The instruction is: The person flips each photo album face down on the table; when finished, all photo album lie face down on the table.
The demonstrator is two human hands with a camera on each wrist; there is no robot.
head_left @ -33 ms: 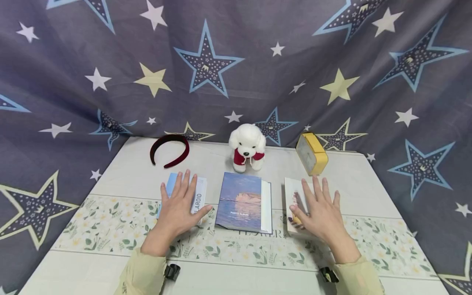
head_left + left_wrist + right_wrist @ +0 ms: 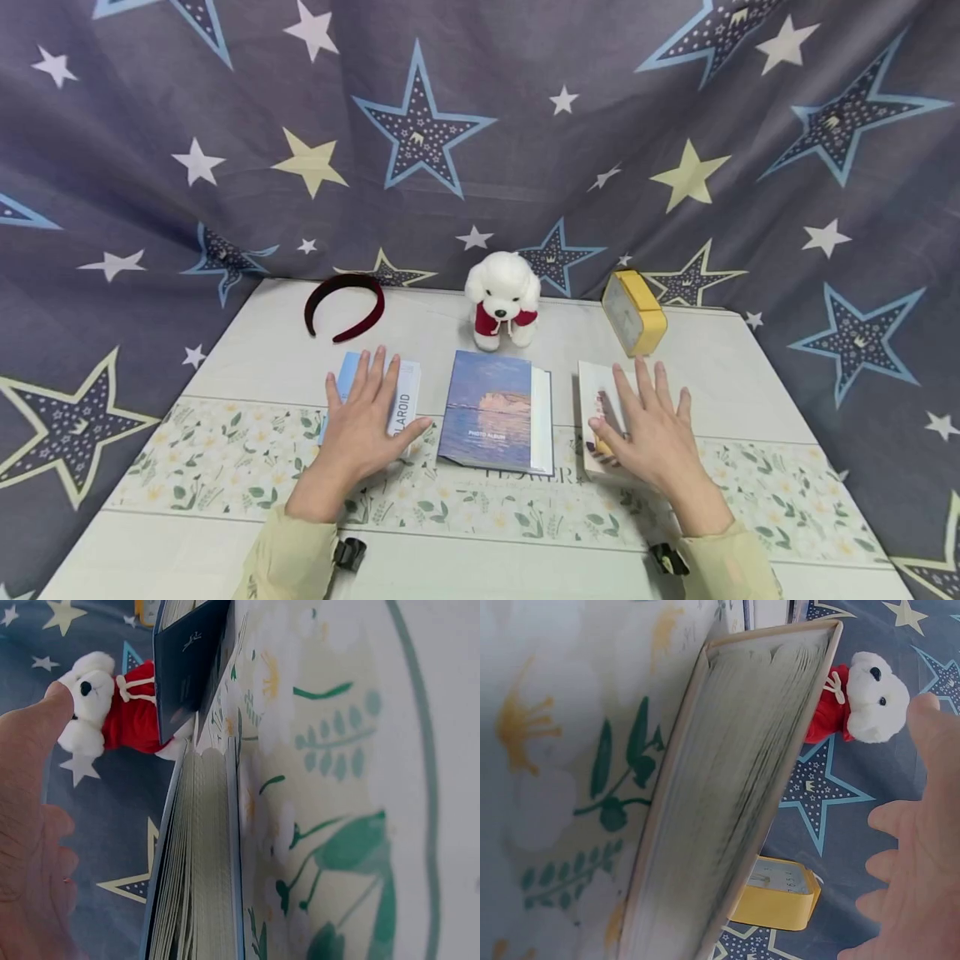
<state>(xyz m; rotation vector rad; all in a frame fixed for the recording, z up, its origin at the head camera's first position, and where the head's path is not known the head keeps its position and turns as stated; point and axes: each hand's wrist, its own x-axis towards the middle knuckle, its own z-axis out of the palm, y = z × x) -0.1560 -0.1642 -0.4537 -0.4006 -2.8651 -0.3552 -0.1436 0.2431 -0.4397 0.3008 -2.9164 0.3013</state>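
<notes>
My left hand [image 2: 362, 433], fingers spread and straight, is over a blue-and-white album [image 2: 407, 392] lettered "OLAROID", its cover partly hidden. The left wrist view has that hand's thumb [image 2: 37, 727] apart from the album's page edges [image 2: 199, 862]. On the right, my right hand [image 2: 660, 433] is likewise spread over a white-covered album [image 2: 591, 379] with a picture on its front. A gap separates hand and album in the right wrist view, where thick pages [image 2: 735, 765] face the camera. Between the hands lies a photo album [image 2: 487, 408] with a painted sea-cliff cover.
Behind the albums stand a dark red headband [image 2: 345, 283], a white toy dog [image 2: 502, 287] in red clothing and a yellow clock [image 2: 636, 312]. A floral strip [image 2: 247, 467] crosses the white table [image 2: 480, 567]. A star-patterned curtain [image 2: 480, 67] hangs behind.
</notes>
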